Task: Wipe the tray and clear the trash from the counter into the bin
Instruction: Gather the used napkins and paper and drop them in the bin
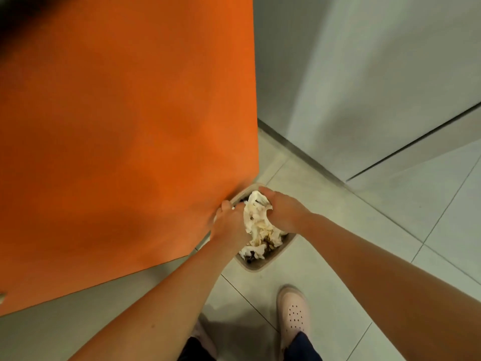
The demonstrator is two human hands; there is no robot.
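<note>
A small beige bin [256, 267] stands on the tiled floor beside an orange cabinet side. Over its mouth I hold a crumpled wad of stained white paper tissue [256, 217] between both hands. My left hand [230, 224] grips the wad from the left, close against the orange panel. From the right, my right hand [283, 208] grips it with fingers curled over its top. More crumpled white and brownish tissue [253, 250] lies inside the bin below. The tray and the counter top are out of view.
The orange cabinet side [125, 139] fills the left and hides part of the bin's far rim. A grey wall or door panel [364, 87] rises at the right. My pale perforated shoe [294, 311] stands on the light floor tiles [351, 243] below the bin.
</note>
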